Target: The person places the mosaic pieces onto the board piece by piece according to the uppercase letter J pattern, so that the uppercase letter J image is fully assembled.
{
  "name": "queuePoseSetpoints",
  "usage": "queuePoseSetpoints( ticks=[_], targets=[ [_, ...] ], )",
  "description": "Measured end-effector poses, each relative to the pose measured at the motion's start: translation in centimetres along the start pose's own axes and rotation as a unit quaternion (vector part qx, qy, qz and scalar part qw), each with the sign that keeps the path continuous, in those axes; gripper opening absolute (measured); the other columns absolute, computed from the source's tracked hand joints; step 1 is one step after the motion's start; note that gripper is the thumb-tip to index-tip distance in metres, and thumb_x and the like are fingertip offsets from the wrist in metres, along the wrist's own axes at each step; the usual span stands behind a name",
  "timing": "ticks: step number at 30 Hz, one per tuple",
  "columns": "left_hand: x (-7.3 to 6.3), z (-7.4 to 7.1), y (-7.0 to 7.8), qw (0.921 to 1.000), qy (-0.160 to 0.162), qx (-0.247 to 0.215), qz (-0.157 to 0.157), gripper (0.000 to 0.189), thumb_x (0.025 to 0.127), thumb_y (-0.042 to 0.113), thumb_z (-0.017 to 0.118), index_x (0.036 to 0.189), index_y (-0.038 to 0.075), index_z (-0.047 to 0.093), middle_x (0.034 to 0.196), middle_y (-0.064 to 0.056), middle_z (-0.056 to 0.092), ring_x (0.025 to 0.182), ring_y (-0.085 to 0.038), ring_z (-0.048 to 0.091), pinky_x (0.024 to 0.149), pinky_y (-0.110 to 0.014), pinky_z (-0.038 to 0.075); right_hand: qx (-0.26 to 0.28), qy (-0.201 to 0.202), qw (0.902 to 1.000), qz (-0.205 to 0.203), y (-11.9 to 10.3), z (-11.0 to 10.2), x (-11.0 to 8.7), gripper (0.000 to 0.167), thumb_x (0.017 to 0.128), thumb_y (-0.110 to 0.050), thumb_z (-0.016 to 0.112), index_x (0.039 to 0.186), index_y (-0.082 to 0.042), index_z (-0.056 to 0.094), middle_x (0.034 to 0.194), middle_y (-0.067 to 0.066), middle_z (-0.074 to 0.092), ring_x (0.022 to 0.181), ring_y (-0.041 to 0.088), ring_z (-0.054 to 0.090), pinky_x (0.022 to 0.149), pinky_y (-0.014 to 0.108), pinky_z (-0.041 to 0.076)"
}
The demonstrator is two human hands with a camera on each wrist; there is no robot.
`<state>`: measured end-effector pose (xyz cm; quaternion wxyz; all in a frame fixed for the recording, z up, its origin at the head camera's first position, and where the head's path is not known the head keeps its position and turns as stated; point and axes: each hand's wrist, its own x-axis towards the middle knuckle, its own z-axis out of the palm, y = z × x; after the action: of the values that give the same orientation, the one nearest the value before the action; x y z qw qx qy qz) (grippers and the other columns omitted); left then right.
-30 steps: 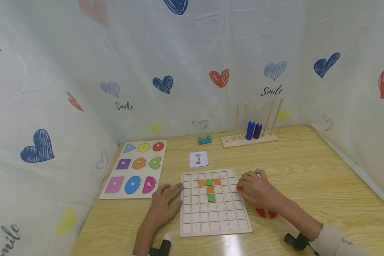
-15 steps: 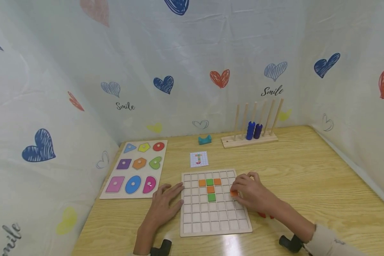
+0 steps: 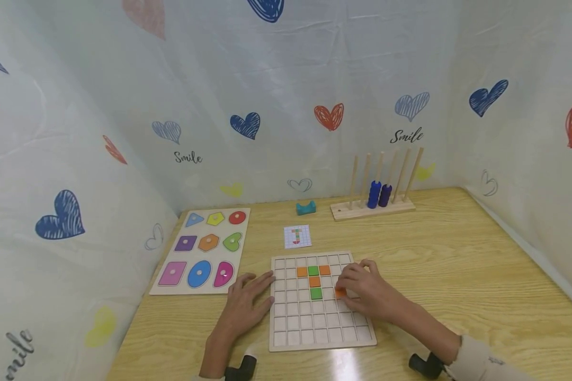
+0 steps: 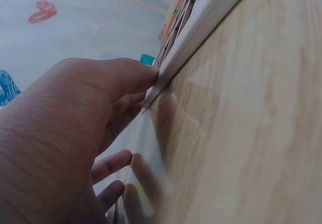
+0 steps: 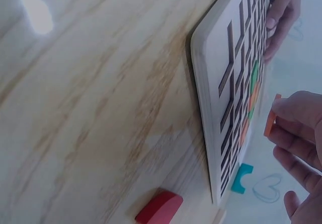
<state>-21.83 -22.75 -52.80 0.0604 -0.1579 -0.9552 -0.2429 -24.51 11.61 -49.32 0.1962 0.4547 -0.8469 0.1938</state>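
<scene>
A wooden grid board (image 3: 293, 323) lies in the middle of the table, with orange and green square tiles set in a T-like pattern in its upper cells. My right hand (image 3: 369, 291) is over the board's right side and pinches an orange square tile (image 5: 272, 117) between thumb and fingers. The tile is held above the cells, to the right of the lowest green tile (image 3: 316, 293). My left hand (image 3: 245, 307) rests beside the board, its fingers extended and fingertips touching the left edge. In the right wrist view a red quarter-round piece (image 5: 160, 208) lies on the table.
Behind the board lies a pattern card (image 3: 297, 236) showing a J shape. A shape puzzle board (image 3: 200, 254) is at the left. At the back are a teal block (image 3: 306, 208) and a wooden peg stand (image 3: 373, 209) with blue and purple pieces.
My right hand has moved left with the orange tile, from the board's right edge to over its cells. The red pieces are now hidden in the head view. My left hand stays put.
</scene>
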Motion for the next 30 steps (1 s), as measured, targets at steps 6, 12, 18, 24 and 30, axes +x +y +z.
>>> queuePoseSetpoints(
  ticks=[6, 12, 18, 24, 30],
  targets=[
    [0.0, 0.0, 0.0, 1.0, 0.0, 0.003, -0.003, 0.05, 0.094, 0.035, 0.064, 0.143, 0.026, 0.058, 0.15, 0.011, 0.05, 0.135, -0.031, 0.037, 0.107, -0.061, 0.027, 0.012, -0.002, 0.9999, 0.0, -0.7, 0.4, 0.4, 0.021, 0.075, -0.011, 0.084, 0.092, -0.016, 0.074, 0.097, -0.007, 0.066, 0.1, 0.015, 0.058, 0.087, 0.047, 0.032],
    [0.0, 0.0, 0.0, 1.0, 0.001, 0.002, -0.001, 0.05, 0.094, 0.036, 0.064, 0.143, 0.026, 0.058, 0.15, 0.012, 0.049, 0.136, -0.031, 0.037, 0.107, -0.06, 0.027, 0.021, 0.007, 0.9997, -0.013, -1.4, 0.7, 0.9, 0.02, 0.075, -0.011, 0.085, 0.091, -0.015, 0.074, 0.097, -0.006, 0.067, 0.099, 0.015, 0.059, 0.087, 0.047, 0.034],
    [0.0, 0.1, -0.1, 1.0, 0.001, -0.003, 0.002, 0.05, 0.094, 0.036, 0.063, 0.143, 0.027, 0.058, 0.15, 0.012, 0.049, 0.136, -0.031, 0.037, 0.106, -0.06, 0.027, 0.01, 0.005, 0.9998, -0.013, -2.0, 1.2, 1.2, 0.019, 0.074, -0.012, 0.086, 0.09, -0.015, 0.075, 0.095, -0.006, 0.067, 0.097, 0.014, 0.059, 0.086, 0.047, 0.034],
    [0.0, 0.1, -0.1, 1.0, 0.0, 0.0, -0.001, 0.05, 0.094, 0.036, 0.063, 0.143, 0.027, 0.058, 0.15, 0.012, 0.049, 0.136, -0.031, 0.037, 0.107, -0.06, 0.027, 0.003, -0.012, 0.9998, -0.014, -2.7, 1.7, 1.6, 0.017, 0.076, -0.018, 0.087, 0.09, -0.016, 0.076, 0.094, -0.007, 0.066, 0.097, 0.013, 0.058, 0.087, 0.048, 0.036],
    [0.0, 0.0, -0.1, 1.0, 0.0, -0.002, 0.003, 0.05, 0.094, 0.035, 0.063, 0.143, 0.026, 0.058, 0.15, 0.011, 0.049, 0.136, -0.031, 0.037, 0.106, -0.06, 0.028, -0.009, -0.034, 0.9993, -0.01, -3.2, 2.1, 1.9, 0.016, 0.078, -0.02, 0.085, 0.092, -0.017, 0.077, 0.095, -0.008, 0.066, 0.098, 0.013, 0.058, 0.089, 0.046, 0.038]
  ],
)
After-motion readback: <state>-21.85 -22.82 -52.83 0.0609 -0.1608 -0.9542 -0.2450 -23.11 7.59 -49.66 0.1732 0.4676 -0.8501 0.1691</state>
